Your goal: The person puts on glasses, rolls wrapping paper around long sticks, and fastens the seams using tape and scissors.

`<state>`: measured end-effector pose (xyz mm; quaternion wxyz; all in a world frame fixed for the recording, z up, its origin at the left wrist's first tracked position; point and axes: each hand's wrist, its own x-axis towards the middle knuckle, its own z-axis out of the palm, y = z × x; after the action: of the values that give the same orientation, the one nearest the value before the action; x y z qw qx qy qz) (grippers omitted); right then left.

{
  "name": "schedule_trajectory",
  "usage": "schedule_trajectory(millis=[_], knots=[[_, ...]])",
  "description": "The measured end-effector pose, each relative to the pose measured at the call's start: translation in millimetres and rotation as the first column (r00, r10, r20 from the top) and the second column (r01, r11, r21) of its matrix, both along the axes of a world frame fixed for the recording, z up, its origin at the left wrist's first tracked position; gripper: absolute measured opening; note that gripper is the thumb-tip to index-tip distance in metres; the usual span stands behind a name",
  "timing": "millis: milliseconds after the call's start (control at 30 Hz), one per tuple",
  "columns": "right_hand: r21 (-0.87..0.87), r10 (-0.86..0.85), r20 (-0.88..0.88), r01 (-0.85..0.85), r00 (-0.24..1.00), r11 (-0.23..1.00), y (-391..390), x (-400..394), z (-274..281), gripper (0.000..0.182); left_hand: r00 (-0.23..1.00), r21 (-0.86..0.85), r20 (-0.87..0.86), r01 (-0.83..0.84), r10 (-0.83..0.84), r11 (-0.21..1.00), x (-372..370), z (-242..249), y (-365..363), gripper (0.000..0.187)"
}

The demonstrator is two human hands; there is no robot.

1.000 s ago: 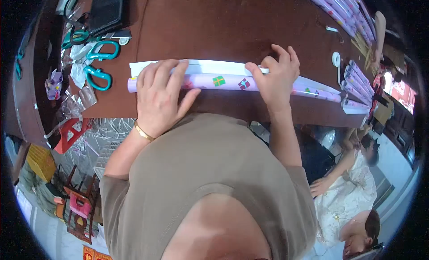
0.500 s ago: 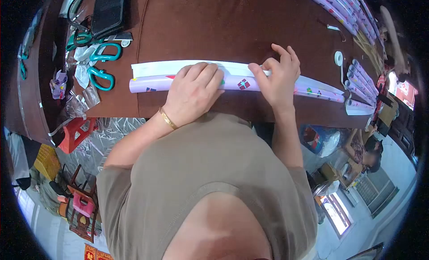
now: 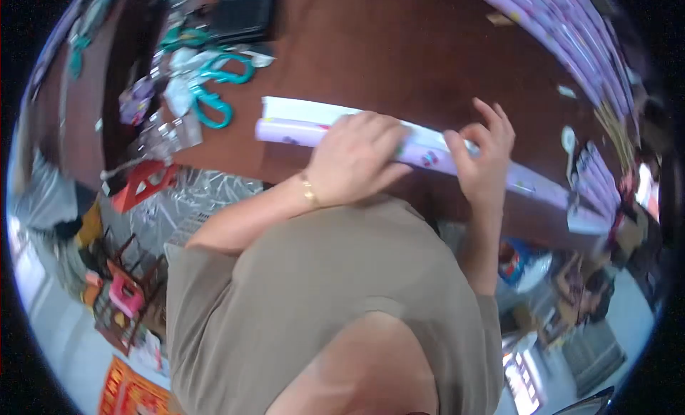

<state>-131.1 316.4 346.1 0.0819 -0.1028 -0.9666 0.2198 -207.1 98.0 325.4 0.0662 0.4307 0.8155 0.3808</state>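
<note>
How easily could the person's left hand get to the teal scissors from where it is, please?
Probably easily. The left hand rests on the lilac paper roll, and the teal scissors lie just beyond the roll's left end on the brown table, with nothing standing between them.
</note>
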Motion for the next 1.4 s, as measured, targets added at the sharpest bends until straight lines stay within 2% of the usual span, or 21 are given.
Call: schedule_trajectory(millis=[133, 200, 267, 333, 433, 467, 500, 533, 567, 633, 667, 733, 767, 900, 933, 967, 1100, 1167, 1267, 1333, 1400], knots=[[-0.049, 0.170, -0.069, -0.174, 0.983, 0.984, -31.1, -24.9, 9.5, 0.020, 0.991, 0.069, 0.127, -0.057, 0.048, 0.996, -4.5, -2.8, 0.8, 0.043], [-0.016, 0.275, 0.011, -0.274, 0.962, 0.961, -40.2, -35.6, 8.0, 0.017, 0.981, 0.017, 0.180, -0.082, 0.078, 0.996, -5.3, -5.4, 2.5, 0.034], [0.059, 0.344, -0.085, -0.340, 0.935, 0.939, -47.3, -52.7, 10.3, 0.012, 0.974, 0.054, 0.159, -0.173, 0.163, 0.983, -8.5, -11.0, 6.2, 0.027], [-0.110, 0.232, -0.119, -0.245, 0.965, 0.963, -64.8, -77.8, 31.0, 0.008, 0.968, 0.034, 0.138, -0.217, 0.211, 0.976, -12.4, -13.5, 7.8, 0.021], [-0.230, 0.393, -0.312, -0.470, 0.865, 0.852, -106.1, -123.1, 38.7, 0.012, 0.965, 0.053, 0.115, -0.243, 0.236, 0.969, -3.2, -28.9, 9.5, 0.017], [-0.210, 0.446, -0.225, -0.490, 0.866, 0.846, -126.8, -136.6, 36.6, 0.012, 0.959, 0.052, 0.143, -0.253, 0.244, 0.966, -2.7, -30.4, 14.1, 0.016], [-0.270, 0.503, -0.165, -0.529, 0.849, 0.804, -146.2, -150.0, 32.4, 0.022, 0.958, 0.261, 0.071, -0.287, 0.278, 0.922, -7.4, -23.8, 14.3, 0.013], [-0.189, 0.544, -0.077, -0.548, 0.836, 0.815, -167.6, -163.0, 24.6, 0.033, 0.954, 0.237, 0.223, -0.255, 0.203, 0.938, -8.4, -17.7, 11.6, 0.012], [-0.225, 0.579, 0.103, -0.548, 0.809, 0.806, -186.6, -175.0, 19.7, 0.043, 0.921, 0.210, 0.369, -0.215, 0.126, 0.954, -8.0, -11.6, 7.8, 0.011], [-0.137, 0.580, 0.199, -0.564, 0.790, 0.814, -217.6, -183.8, 6.9, 0.059, 0.758, 0.173, 0.638, -0.311, 0.134, 0.935, -11.6, 4.8, 3.3, 0.014], [-0.080, 0.557, 0.210, -0.554, 0.803, 0.829, -224.8, -184.6, 3.9, 0.062, 0.768, 0.190, 0.631, -0.288, 0.108, 0.939, -12.1, -2.2, 1.5, 0.014], [0.042, 0.543, 0.219, -0.563, 0.811, 0.825, -233.7, -187.8, -1.5, 0.061, 0.930, 0.169, 0.295, -0.276, 0.219, 0.946, -10.2, -20.0, -1.0, 0.014], [0.047, 0.529, 0.226, -0.552, 0.818, 0.833, -236.0, -187.9, -3.2, 0.061, 0.890, 0.155, 0.403, -0.295, 0.212, 0.943, -9.1, -20.5, -1.1, 0.015], [0.151, 0.466, 0.239, -0.507, 0.852, 0.849, -253.0, -181.0, -20.7, 0.062, 0.883, 0.218, 0.450, -0.256, 0.136, 0.942, -12.7, -33.2, 2.9, 0.014], [0.227, 0.438, 0.206, -0.478, 0.875, 0.849, -254.8, -176.2, -23.4, 0.063, 0.921, 0.191, 0.388, -0.125, 0.042, 0.973, -19.5, -26.6, 3.1, 0.013], [0.190, 0.455, 0.134, -0.473, 0.880, 0.860, -253.7, -171.3, -26.5, 0.059, 0.944, 0.157, 0.325, 0.008, -0.059, 0.988, -23.5, -23.5, 3.5, 0.013], [0.037, 0.480, 0.269, -0.507, 0.835, 0.861, -248.6, -172.3, -13.0, 0.049, 0.964, 0.148, 0.255, 0.035, -0.073, 0.988, -17.7, -37.6, 7.6, 0.015], [0.044, 0.476, 0.266, -0.503, 0.838, 0.863, -245.0, -173.6, -15.8, 0.047, 0.992, 0.101, 0.113, -0.060, 0.048, 0.993, -13.9, -55.9, 5.1, 0.016], [-0.005, 0.501, 0.234, -0.514, 0.833, 0.858, -224.1, -166.1, 1.0, 0.044, 0.991, -0.018, -0.056, -0.127, 0.125, 0.992, -7.8, -38.5, -0.6, 0.019], [-0.175, 0.553, 0.302, -0.525, 0.776, 0.833, -203.1, -156.0, 22.6, 0.045, 0.996, -0.099, 0.003, -0.093, 0.094, 0.991, -7.5, -26.3, -1.6, 0.023], [-0.261, 0.579, 0.261, -0.521, 0.773, 0.813, -177.0, -142.1, 36.9, 0.050, 0.994, -0.184, 0.072, -0.063, 0.077, 0.981, -2.6, -30.6, -1.4, 0.027]])
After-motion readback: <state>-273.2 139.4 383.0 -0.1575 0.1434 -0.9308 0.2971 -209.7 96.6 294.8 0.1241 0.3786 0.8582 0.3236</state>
